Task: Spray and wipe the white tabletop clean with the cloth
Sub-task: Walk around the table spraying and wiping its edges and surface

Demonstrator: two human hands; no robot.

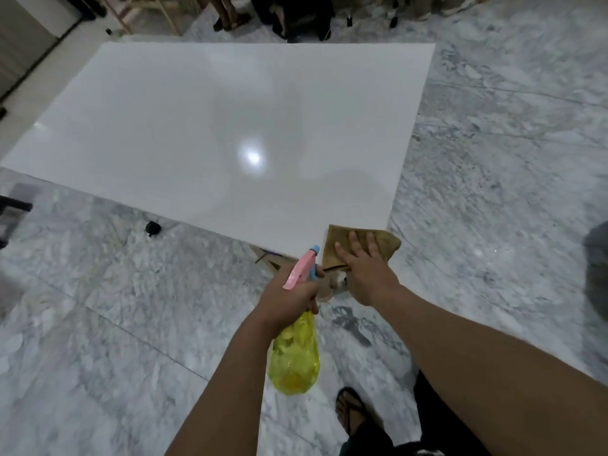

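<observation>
The white tabletop [230,126] fills the middle of the head view, glossy, with a lamp's bright reflection on it. A brown cloth [339,243] lies on its near right corner and hangs partly over the edge. My right hand [363,269] presses flat on the cloth, fingers spread. My left hand [289,301] grips a spray bottle [296,353] with a yellow body and a pink and blue trigger head. The bottle hangs just off the table's near corner, nozzle pointing at the tabletop.
Grey marble floor surrounds the table. A small dark object [153,228] lies on the floor by the near left edge. People's legs and wooden furniture [144,14] stand beyond the far edge. My sandalled foot [350,409] is below the bottle.
</observation>
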